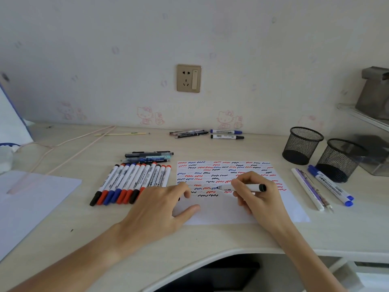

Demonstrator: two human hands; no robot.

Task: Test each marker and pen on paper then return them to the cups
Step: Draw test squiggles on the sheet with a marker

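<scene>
Gripping a marker point(242, 188), right fingers point(240, 182); left fingers point(185, 189) flat on desk paper point(294, 209).

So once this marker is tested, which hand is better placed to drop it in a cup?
Probably the right hand: it already grips the black marker, and both mesh cups stand on its side. The left hand rests on the paper, beside the marker row.

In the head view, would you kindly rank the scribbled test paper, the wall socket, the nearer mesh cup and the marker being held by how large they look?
1. scribbled test paper
2. nearer mesh cup, though nearness to the camera helps
3. wall socket, farther away, so its rank is unsure
4. marker in the right hand, partly hidden
</scene>
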